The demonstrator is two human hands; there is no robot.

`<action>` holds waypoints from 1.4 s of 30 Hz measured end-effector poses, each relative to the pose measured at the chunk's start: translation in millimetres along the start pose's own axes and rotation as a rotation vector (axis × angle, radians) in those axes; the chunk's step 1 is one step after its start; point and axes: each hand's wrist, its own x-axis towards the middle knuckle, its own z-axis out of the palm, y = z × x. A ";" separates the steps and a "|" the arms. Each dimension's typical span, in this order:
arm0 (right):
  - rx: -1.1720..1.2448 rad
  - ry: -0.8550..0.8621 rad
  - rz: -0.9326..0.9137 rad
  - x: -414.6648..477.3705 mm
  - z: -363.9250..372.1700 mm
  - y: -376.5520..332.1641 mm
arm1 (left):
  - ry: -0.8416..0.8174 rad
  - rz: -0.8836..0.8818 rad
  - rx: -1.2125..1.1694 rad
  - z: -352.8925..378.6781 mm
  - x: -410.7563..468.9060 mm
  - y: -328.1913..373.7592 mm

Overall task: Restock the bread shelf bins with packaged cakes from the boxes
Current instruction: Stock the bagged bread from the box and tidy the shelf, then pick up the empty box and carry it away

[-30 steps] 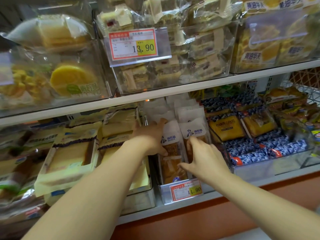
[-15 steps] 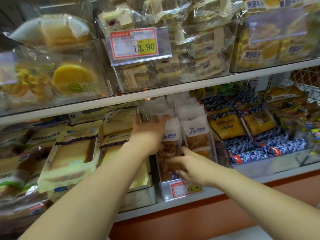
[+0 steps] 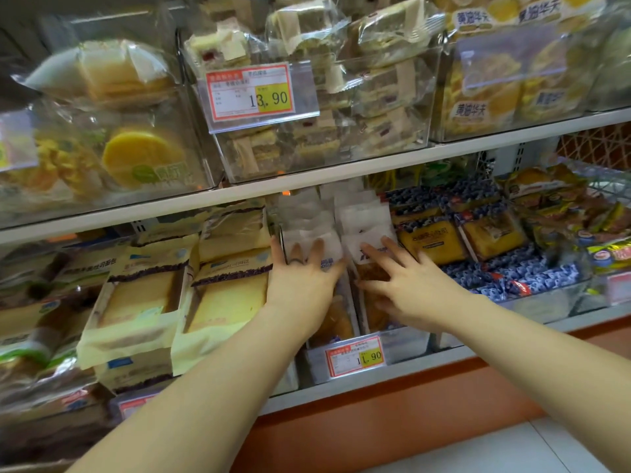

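The left hand lies flat with straight fingers on the front packet of the left row. The right hand is also open, its fingers spread and touching the front packet of the right row, and neither hand grips anything. A second ago the right hand was curled on the lower part of that packet; it has since let go, moved up and opened, while the left hand has stayed at almost the same place. The packaged cakes, with white tops and brown cake below, now stand in two rows inside the clear bin, which carries a price tag on its near wall. I judge that this packet is already placed and the hands only press the rows back and make them straight. The boxes of the task are not in view. For moving there is little room. The upper shelf passes just above the white tops, the yellow cake packs stand just beside the left hand, and the blue-patterned packs are close on the right. The way back toward the person is free, so pulling the hands out to the near side should be easy.
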 end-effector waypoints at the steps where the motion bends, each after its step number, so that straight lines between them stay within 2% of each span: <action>1: -0.005 -0.062 0.040 -0.9 0.5 4.6 | -0.009 0.000 0.001 -0.2 0.9 0.8; 3: -0.015 -0.151 0.080 -2.6 -2.3 6.6 | -0.027 -0.011 0.009 3.2 3.4 0.9; 7: 0.117 -0.192 0.111 -3.9 -11.3 1.1 | -0.032 -0.013 0.017 1.3 5.5 4.0; 10: 0.257 -0.052 0.126 -7.9 -30.1 -4.6 | 0.015 0.017 0.023 -11.4 -1.7 6.5; 13: 0.344 0.033 0.121 -17.5 -48.9 -18.6 | 0.109 0.049 -0.027 -20.1 -23.2 -0.2; 18: 0.412 0.012 -0.055 -33.0 -72.4 -78.7 | 0.325 0.086 -0.205 -14.9 -100.2 -31.9; 21: 0.498 -0.013 -0.092 -41.6 -78.9 -120.5 | 0.454 0.027 -0.270 -5.4 -153.5 -56.2; 28: 0.640 -0.164 -0.171 -43.5 -84.7 -210.4 | 0.319 -0.203 -0.298 27.0 -266.9 -112.1; 34: 0.578 -0.468 -0.296 -40.6 -80.4 -270.8 | 0.197 -0.350 -0.296 56.1 -332.3 -139.8; 38: 0.505 -0.432 -0.208 -40.2 -76.9 -295.0 | 0.114 -0.388 -0.348 65.9 -351.4 -145.1; 42: 0.494 -0.408 -0.097 -38.3 -79.0 -292.9 | 0.106 -0.397 -0.373 71.6 -355.5 -144.1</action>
